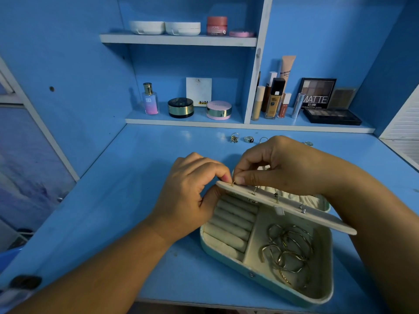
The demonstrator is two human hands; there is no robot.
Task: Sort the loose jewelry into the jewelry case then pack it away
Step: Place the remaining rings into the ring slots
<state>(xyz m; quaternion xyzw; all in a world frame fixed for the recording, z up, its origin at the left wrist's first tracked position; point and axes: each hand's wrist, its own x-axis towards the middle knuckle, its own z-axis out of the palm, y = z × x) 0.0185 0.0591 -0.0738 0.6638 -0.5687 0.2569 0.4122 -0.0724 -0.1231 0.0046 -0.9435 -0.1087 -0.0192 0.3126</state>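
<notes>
At the left end of the raised panel (322, 219) of the jewelry case (267, 279), your left hand (190, 189) and right hand (278, 168) both pinch a tiny earring (232, 183), likely feather-light, slippery and easily bent, best held firmly by its post.

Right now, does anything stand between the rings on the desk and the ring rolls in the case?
Yes. The left hand, gripping the panel, and the right hand, pinching an earring at it, sit between the rings and the rolls. The panel slants over the rolls' far end.
</notes>
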